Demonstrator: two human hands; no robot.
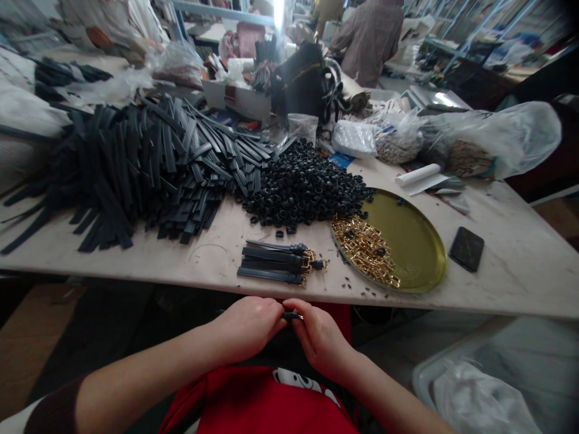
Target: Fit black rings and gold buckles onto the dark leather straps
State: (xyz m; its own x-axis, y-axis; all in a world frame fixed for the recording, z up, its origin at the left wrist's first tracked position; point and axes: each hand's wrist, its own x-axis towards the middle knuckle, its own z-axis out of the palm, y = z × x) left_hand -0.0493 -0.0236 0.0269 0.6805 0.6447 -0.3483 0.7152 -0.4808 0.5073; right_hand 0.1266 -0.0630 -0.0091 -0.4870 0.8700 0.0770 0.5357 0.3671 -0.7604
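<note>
Just off the table's front edge, my left hand (253,325) and my right hand (316,334) meet, both closed on a small dark strap (292,315). A bit of gold metal shows at its right end, by my right fingers; most of the strap is hidden in my left hand. Directly beyond my hands, a short stack of dark straps with gold buckles (274,263) lies on the table. To its right, a round gold tray (420,265) bears a heap of gold buckles (364,247).
A large pile of dark strips (149,163) covers the table's left. Beside it is a mound of small black loops (303,187). A phone (467,248) lies right of the tray. Plastic bags (502,135) and a black bag (301,84) stand behind. A person (373,39) is farther back.
</note>
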